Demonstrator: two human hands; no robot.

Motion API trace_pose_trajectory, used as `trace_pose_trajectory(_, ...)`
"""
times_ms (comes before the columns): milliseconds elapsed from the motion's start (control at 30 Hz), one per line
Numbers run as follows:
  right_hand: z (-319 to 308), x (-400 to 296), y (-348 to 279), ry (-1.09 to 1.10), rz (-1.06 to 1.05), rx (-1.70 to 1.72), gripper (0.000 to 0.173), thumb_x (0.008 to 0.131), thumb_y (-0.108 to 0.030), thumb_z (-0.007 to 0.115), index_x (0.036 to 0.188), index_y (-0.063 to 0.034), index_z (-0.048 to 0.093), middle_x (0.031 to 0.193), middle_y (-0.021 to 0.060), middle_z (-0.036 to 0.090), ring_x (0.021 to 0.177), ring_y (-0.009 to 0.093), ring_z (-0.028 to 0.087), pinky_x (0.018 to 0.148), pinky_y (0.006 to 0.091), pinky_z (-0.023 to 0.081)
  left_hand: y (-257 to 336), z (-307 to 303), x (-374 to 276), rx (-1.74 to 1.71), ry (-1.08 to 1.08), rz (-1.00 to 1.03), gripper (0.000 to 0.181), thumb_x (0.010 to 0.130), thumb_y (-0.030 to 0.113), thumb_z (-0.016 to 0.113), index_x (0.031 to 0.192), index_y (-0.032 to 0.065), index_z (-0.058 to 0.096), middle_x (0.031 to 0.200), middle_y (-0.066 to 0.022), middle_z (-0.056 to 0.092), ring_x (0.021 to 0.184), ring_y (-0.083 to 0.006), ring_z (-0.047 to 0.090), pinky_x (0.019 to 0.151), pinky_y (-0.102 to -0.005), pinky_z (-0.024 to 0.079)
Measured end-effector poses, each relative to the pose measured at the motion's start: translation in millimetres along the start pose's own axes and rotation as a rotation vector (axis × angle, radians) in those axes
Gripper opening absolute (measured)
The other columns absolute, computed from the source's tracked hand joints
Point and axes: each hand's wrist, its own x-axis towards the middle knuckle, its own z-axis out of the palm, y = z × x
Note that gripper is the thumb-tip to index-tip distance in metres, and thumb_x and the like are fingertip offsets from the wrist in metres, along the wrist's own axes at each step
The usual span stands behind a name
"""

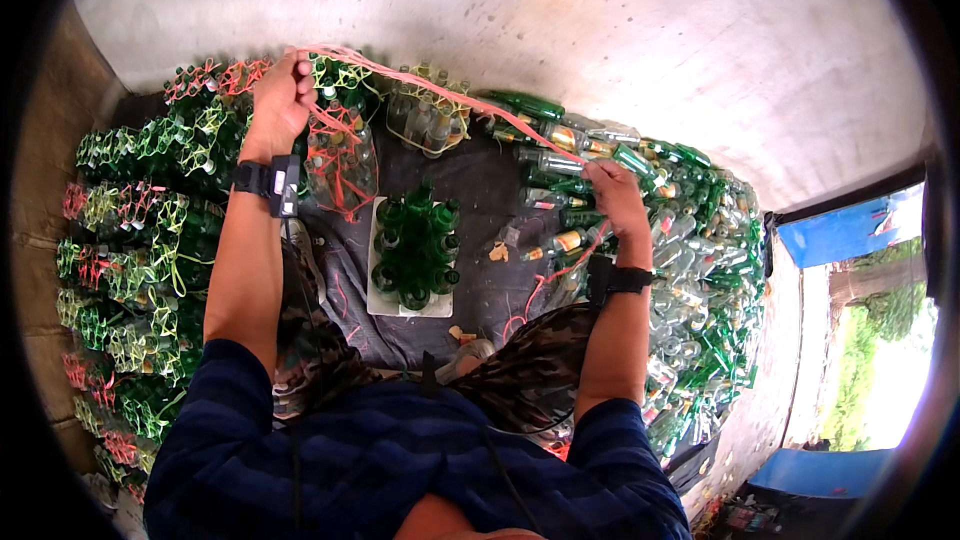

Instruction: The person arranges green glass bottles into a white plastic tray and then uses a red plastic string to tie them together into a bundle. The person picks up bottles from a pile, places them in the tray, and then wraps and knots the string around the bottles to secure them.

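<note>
A length of pink plastic twine (450, 94) stretches between my two hands, above the floor. At the upper left, my left hand (283, 94) grips one part of it, and a short piece hangs below that fist. My right hand (616, 191) is closed on the twine at the right, with a loose tail dropping toward my knee. Between my feet, several green glass bottles (416, 240) stand upright in a cluster on a white board (381, 304). Beyond my left hand sits a bundle of clear bottles (341, 165) tied with pink twine.
Rows of tied bottle bundles (142, 262) line the left side. Another bundle (431, 116), bound with yellow twine, stands by the wall (487, 7). Loose green and clear bottles (697, 277) are heaped on the right. Dark sheeting (487, 202) covers the floor, with twine scraps on it.
</note>
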Motion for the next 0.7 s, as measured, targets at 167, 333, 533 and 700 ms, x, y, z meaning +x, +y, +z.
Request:
trace_pose_trajectory(167,64.0,-3.0,-27.1,-0.005,-0.214,-0.261,0.024,0.095,-0.023,0.066,0.094,0.001,0.069,0.077,0.0066,0.065,0.073,0.015,0.058,0.071,0.029,0.047,-25.8,40.6,-33.3,0.054,-0.329,-0.082,0.015,0.106,0.022,0.054,0.104,0.0093,0.062,0.071,0.0047,0.05,0.057,-0.0074,0.042,0.047,-0.0243,0.032)
trace_pose_trajectory(333,118.8,-12.1,-44.3,-0.124,-0.387,-0.299,0.022,0.095,-0.022,0.066,0.097,0.0,0.068,0.082,0.0144,0.065,0.072,0.022,0.062,0.071,0.0332,0.05,-62.9,86.1,-67.0,0.161,-0.66,-0.118,0.022,0.107,0.027,0.055,0.113,0.0062,0.062,0.087,-0.0025,0.066,0.082,-0.0156,0.066,0.071,-0.0283,0.052)
trace_pose_trajectory(533,160.5,-31.1,-75.0,-0.105,-0.609,-0.219,0.014,0.094,-0.016,0.065,0.098,-0.0031,0.07,0.084,0.0173,0.067,0.077,0.034,0.067,0.07,0.0395,0.052,-94.6,108.3,-100.0,0.434,-0.78,-0.094,0.02,0.109,0.022,0.049,0.112,0.0038,0.057,0.101,-0.0065,0.072,0.098,-0.0157,0.07,0.08,-0.0305,0.056)
trace_pose_trajectory(700,161.0,-22.7,-59.1,-0.03,-0.57,-0.352,0.016,0.092,-0.018,0.069,0.098,-0.0036,0.071,0.081,0.0154,0.068,0.074,0.033,0.068,0.067,0.0389,0.053,-98.8,112.6,-110.2,0.867,-0.809,-0.068,0.021,0.108,0.024,0.051,0.104,0.0045,0.057,0.075,-0.0018,0.06,0.07,-0.0086,0.059,0.061,-0.0284,0.047)
